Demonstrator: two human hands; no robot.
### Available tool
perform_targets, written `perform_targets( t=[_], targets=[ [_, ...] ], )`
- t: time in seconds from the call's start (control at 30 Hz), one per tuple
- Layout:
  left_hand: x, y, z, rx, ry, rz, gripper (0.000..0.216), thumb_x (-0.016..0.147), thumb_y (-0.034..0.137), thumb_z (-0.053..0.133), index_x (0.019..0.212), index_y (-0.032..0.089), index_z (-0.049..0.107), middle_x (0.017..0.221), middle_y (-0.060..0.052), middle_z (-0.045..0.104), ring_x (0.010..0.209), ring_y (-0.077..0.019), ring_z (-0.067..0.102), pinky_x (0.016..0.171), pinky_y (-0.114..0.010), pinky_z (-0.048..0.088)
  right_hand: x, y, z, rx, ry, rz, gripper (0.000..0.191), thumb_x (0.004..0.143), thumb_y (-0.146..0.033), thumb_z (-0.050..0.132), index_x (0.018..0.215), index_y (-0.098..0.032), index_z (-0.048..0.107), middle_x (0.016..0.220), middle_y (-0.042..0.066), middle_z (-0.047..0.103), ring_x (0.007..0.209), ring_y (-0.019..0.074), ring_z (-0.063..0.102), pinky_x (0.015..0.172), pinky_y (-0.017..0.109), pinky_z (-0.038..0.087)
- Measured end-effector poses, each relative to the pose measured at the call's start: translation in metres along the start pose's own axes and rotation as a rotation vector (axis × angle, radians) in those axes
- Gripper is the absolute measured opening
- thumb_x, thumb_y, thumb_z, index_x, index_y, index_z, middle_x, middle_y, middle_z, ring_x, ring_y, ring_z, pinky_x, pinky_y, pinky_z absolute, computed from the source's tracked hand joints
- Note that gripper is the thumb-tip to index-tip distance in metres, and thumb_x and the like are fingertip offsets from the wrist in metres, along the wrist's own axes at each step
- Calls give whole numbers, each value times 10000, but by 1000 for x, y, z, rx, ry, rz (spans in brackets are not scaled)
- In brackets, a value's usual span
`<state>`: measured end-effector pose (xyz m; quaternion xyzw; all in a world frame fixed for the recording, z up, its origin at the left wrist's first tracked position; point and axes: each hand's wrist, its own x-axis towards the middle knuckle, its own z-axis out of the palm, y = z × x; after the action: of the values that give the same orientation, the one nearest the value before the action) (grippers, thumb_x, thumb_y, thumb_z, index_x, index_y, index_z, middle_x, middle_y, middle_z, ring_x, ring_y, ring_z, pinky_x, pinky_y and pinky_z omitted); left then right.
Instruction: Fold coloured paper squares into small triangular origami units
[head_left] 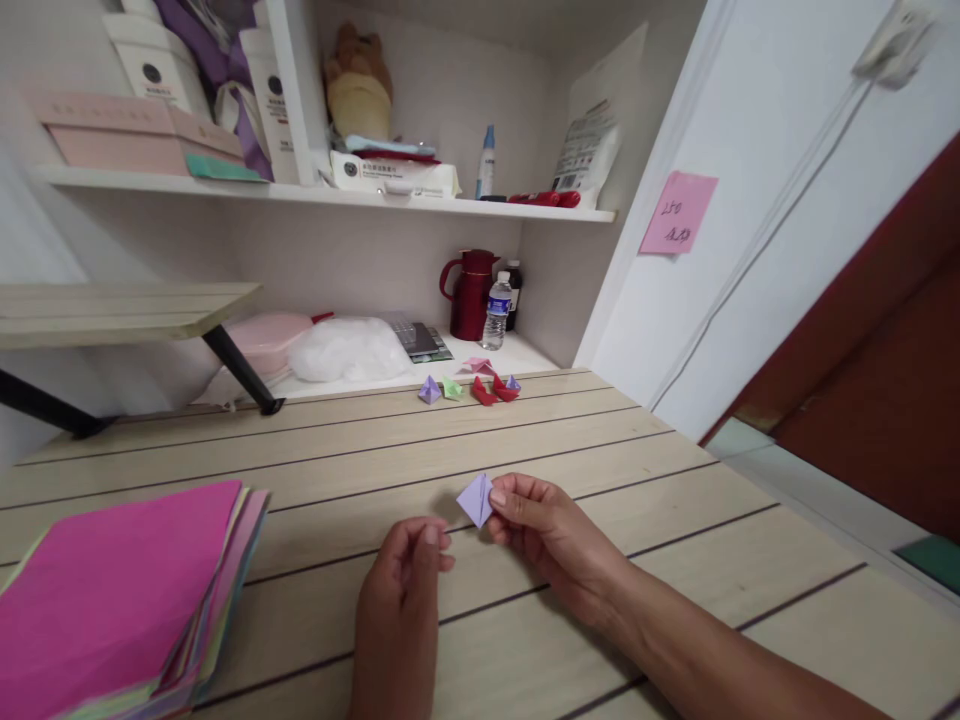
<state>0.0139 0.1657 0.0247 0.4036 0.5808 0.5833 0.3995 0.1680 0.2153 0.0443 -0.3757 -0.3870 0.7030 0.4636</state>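
Note:
My right hand (541, 530) pinches a small folded lilac paper piece (475, 498) just above the wooden table (525, 440), fingers closed on its right edge. My left hand (409, 575) hovers a little to the left and below it, fingers curled together with nothing visible in them, not touching the paper. At the table's far edge lie several finished folded paper shapes: a purple one (429, 390), a green one (452, 388), red ones (493, 391) and a pink one (477, 365).
A stack of coloured paper sheets (120, 600), pink on top, lies at the near left. A raised wooden shelf (120, 310) on black legs stands at the back left. In the alcove behind are a red jug (470, 295), a water bottle (496, 312) and a white bag (349, 350).

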Motion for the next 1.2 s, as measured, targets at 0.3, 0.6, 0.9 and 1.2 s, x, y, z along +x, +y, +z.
perform_targets(
  t=[0.3,0.6,0.9,1.2],
  targets=[
    [-8,1,7,-88,-57,-38,276,735,482,720,810,217,703,706,-7,680,669,-184,605,705,-288,453,-1,3,1,233,-32,122,256,682,-274,872,763,-135,673,624,8,673,556,81,604,604,189,491],
    [-8,6,4,-78,-25,-72,332,692,498,756,834,198,755,687,-22,694,726,-207,609,727,-290,464,-4,5,6,128,-15,55,338,653,-364,884,755,-137,655,641,5,657,576,86,578,595,196,464],
    [-4,5,0,-288,-89,-205,397,691,568,744,805,188,742,763,-31,710,843,-234,631,866,-342,457,-7,8,7,-200,-65,-163,341,711,-438,820,773,-161,632,675,-15,611,640,112,527,637,237,394],
    [-2,7,-5,-333,-146,-241,346,694,483,777,614,184,621,629,30,569,664,-136,504,674,-267,435,-17,4,10,-719,-94,-438,112,872,-237,632,778,-180,649,751,-7,594,711,132,529,667,246,416]
  ],
)
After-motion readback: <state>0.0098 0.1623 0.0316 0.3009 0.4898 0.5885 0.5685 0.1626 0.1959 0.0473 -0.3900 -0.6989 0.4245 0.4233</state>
